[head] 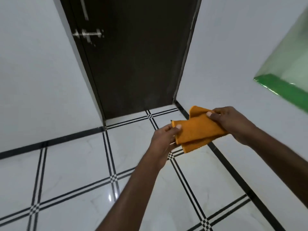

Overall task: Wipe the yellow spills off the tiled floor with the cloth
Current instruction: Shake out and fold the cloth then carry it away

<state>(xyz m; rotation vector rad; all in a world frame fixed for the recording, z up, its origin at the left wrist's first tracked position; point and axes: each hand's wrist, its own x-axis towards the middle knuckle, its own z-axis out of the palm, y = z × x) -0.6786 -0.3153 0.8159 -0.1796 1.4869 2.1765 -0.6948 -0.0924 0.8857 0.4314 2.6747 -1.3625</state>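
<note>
- The tiled floor [70, 164] filled the lower part of the view: glossy white tiles crossed by paired black lines, with a black skirting strip where it met the walls.
- Pale walls [33, 72] rose on both sides and met at a corner in which a dark brown door [133, 64] stood closed.
- A green slab [283, 87] jutted from the right wall at the frame's edge; what it was could not be told.
- A metal latch [88, 35] sat on the door's left side, below a vertical bar handle.
- The cloth [198, 130], orange and folded over in layers, was held up in the air above the floor, stretched between the two hands and not touching the tiles.
- The left hand [164, 139] pinched the cloth's nearer left edge, thumb on top and fingers curled beneath.
- The right hand [231, 124] gripped the cloth's farther right end, thumb pressed on its upper face and fingers wrapped behind.
- Both forearms reached in from the lower edge, the cloth spanning the gap between them.
</note>
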